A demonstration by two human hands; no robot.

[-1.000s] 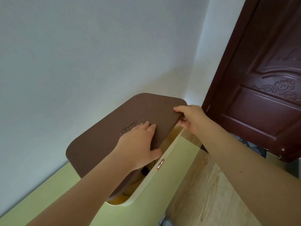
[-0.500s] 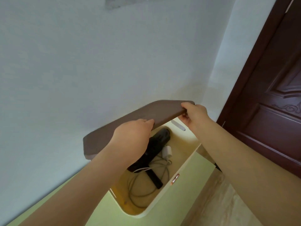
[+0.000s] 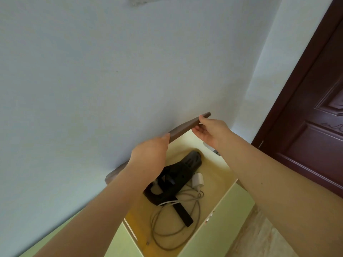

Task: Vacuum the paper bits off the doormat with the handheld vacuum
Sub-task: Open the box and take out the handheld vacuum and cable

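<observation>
1. Head view: both hands hold a brown lid [image 3: 182,128] tipped up on edge above an open pale-yellow box [image 3: 219,216] that stands against the wall [image 3: 111,71].
2. The left hand [image 3: 148,160] grips the lid's near edge, fingers curled over it; the right hand [image 3: 211,130] pinches the far end, thumb on top and fingers beneath.
3. The vacuum [image 3: 174,180], black, lies on the box floor among a grey cable [image 3: 196,216] and just beside a white charger [image 3: 197,180] on its right.
4. Its long axis runs from near-left to far-right. The rounded end points far-right toward the door [image 3: 315,108]; the looped handle sits near-left. A thin dark bar [image 3: 182,214] reaches toward the near side; I cannot tell whether it belongs to the vacuum.
5. Progress, as I judge it: very early. The box is uncovered, but the vacuum is untouched.
6. Left to do: set the lid aside, lift the vacuum clear of the cable, go to the doormat and clean off the paper bits. Neither doormat nor bits are in view.
</observation>
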